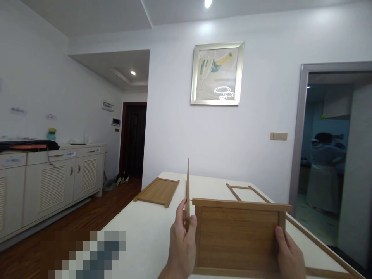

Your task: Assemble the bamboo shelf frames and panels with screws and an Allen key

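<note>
My left hand [183, 244] is closed on a thin wooden piece [188, 180], held upright between thumb and fingers. It shows edge-on, so I cannot tell whether it is a strip or a panel. Just to its right, a framed wooden panel [238, 238] stands upright facing me, with a top rail longer than its body. My right hand [290, 252] grips that panel by its right side, thumb in front. Beyond my left hand, a similar wooden panel [158, 191] lies flat on the white table [139, 236].
An open wooden frame [241, 187] lies at the table's back right, with a long wooden strip [322, 242] along the right edge. Left stands a white cabinet [62, 170]. A framed picture [194, 73] hangs ahead. Through the right doorway stands a person [324, 174].
</note>
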The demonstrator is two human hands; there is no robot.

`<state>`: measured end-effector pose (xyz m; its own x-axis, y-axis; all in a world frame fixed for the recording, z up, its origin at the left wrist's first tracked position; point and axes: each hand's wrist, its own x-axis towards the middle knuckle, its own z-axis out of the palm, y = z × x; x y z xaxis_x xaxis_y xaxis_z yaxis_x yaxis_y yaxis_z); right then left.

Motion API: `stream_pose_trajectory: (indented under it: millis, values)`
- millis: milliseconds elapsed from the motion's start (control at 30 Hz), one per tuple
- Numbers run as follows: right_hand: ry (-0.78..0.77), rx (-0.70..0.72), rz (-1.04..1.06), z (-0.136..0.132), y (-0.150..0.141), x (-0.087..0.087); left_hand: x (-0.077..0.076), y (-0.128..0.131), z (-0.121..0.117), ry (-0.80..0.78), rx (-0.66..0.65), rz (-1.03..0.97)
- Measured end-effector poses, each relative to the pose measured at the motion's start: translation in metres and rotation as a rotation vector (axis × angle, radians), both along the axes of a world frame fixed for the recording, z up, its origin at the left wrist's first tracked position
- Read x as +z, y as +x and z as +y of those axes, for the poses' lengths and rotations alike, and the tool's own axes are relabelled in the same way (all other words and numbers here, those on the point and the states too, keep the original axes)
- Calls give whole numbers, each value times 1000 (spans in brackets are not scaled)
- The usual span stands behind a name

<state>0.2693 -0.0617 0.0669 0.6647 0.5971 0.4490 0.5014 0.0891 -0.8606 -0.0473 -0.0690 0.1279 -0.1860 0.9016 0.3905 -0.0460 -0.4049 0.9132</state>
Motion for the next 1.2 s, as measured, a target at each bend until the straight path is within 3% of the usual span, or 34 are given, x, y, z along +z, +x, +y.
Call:
stream_pose_trajectory:
  millis: [700, 1067, 1200]
  values:
    - [-16, -50, -25, -7, -1, 6, -2, 6, 16, 12, -103, 64]
    - [13, 29, -47, -7, 4, 0, -3, 13, 24, -9, -76, 54]
    - [3, -16, -48, -9, 3, -4, -3, 14, 30, -3, -40, 126]
